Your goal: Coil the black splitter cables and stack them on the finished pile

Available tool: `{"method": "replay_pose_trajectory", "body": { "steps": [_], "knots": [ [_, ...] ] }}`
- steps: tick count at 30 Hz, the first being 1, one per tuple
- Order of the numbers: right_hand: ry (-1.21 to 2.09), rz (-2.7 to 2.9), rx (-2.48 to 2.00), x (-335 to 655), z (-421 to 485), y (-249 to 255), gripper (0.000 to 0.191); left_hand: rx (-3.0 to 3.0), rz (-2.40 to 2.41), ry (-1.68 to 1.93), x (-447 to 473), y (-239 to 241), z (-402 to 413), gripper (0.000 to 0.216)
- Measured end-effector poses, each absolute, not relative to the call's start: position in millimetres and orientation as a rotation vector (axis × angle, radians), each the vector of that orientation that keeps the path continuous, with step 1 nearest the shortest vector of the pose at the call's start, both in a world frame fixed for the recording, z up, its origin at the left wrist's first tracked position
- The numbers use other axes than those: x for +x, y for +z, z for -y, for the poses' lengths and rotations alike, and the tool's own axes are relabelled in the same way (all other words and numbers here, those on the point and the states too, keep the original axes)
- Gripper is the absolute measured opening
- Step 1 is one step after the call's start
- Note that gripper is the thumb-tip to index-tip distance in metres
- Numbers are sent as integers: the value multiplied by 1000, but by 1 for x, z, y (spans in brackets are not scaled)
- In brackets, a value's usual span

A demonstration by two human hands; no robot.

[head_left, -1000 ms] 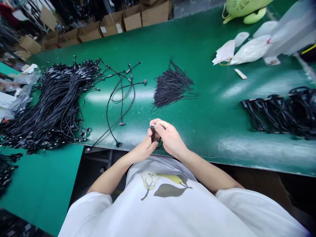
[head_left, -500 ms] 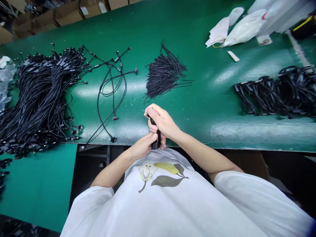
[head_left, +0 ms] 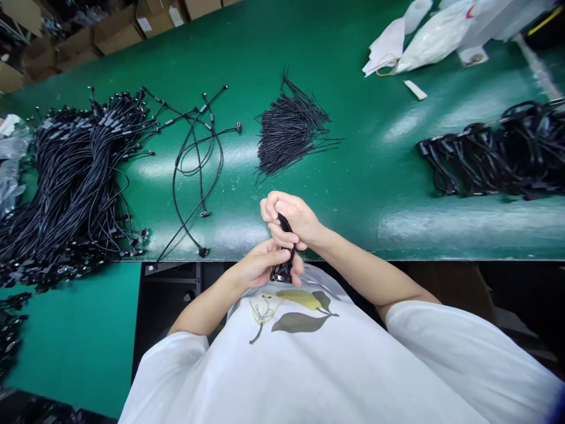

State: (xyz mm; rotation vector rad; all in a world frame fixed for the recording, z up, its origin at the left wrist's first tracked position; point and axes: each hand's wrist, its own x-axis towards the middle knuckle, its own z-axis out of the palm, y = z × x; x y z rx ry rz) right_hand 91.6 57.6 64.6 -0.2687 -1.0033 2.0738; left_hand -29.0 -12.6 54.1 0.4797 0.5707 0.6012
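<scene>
A black cable [head_left: 283,271], gathered into a short folded bundle, is between my two hands just over the table's front edge. My left hand [head_left: 263,260] grips the lower part of it, its thumb laid across the strands. Higher up, my right hand [head_left: 289,218] is closed around the top of the bundle with fingers curled. Whether a tie sits under those fingers is hidden. Beyond my hands lies a pile of thin black ties [head_left: 289,132]. A few loose black cables [head_left: 198,159] with connectors at their ends lie to the left.
A large heap of black cables [head_left: 66,182] covers the table's left side. Folded cable bundles [head_left: 485,153] lie in a row at the right. White plastic bags [head_left: 432,44] are at the back right, cardboard boxes [head_left: 117,32] at the back left. The green table [head_left: 353,194] ends near my waist.
The cable bundle has come slightly closer to my body, its lower end now showing more. My right hand's fingers have shifted at the top of the bundle. The view has tilted a little.
</scene>
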Motion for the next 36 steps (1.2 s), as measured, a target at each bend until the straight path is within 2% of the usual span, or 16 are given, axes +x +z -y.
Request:
{"method": "replay_pose_trajectory", "body": {
  "steps": [7,10,12,15,17,19,21,25,32,34,36],
  "knots": [
    [2311,847,-141,95,-60,64,31,238,-403,541,-21,47,19,39],
    [2277,929,-215,94,-62,59,32,284,-447,597,-14,44,25,40],
    [2031,1134,-419,96,-67,55,30,342,-576,742,-14,40,22,34],
    [1328,1540,-783,101,-70,49,23,356,-806,1108,-23,34,5,22],
    [989,1806,-876,102,-64,43,29,328,-906,1286,-33,30,-10,16],
    [845,2061,-880,98,-54,35,33,307,-973,1378,-42,28,-22,13],
    [771,2207,-890,91,-44,27,29,306,-996,1422,-47,28,-28,12],
    [816,2188,-899,85,-44,21,20,308,-992,1366,-49,29,-28,13],
    [1427,1880,-928,94,-59,35,9,460,-1130,1337,-42,29,-23,21],
    [1325,1927,-938,91,-51,34,10,467,-1171,1324,-41,28,-22,18],
    [1008,2127,-932,88,-40,30,15,469,-1185,1282,-42,28,-22,15]
  ]
}}
